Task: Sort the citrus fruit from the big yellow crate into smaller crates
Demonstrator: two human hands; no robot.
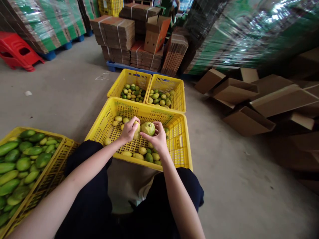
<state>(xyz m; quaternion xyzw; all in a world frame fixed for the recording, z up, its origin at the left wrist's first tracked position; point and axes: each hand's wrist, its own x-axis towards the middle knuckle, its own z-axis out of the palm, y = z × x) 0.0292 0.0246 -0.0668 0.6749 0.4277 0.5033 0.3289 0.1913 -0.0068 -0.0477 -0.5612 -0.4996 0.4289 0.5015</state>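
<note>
Over a large yellow plastic crate [181,142], my left hand [129,129] is closed around a yellow lemon [137,131]. Close beside it, my right hand [158,136] grips a yellow-green lemon [148,128] between thumb and fingers, its stem end showing. Inside the crate, several yellow lemons [118,118] lie towards the left. A group of mixed green and yellow lemons [142,151] rests at the near side. A few more on the right are partly hidden behind my right hand.
Two smaller yellow crates [129,71] [183,96] with green and yellow fruit stand beyond. At my left, another crate [63,137] is full of greener fruit [23,164]. Flattened cartons [114,31] are stacked behind; open cardboard boxes [236,89] lie right. A red stool [17,49] stands far left.
</note>
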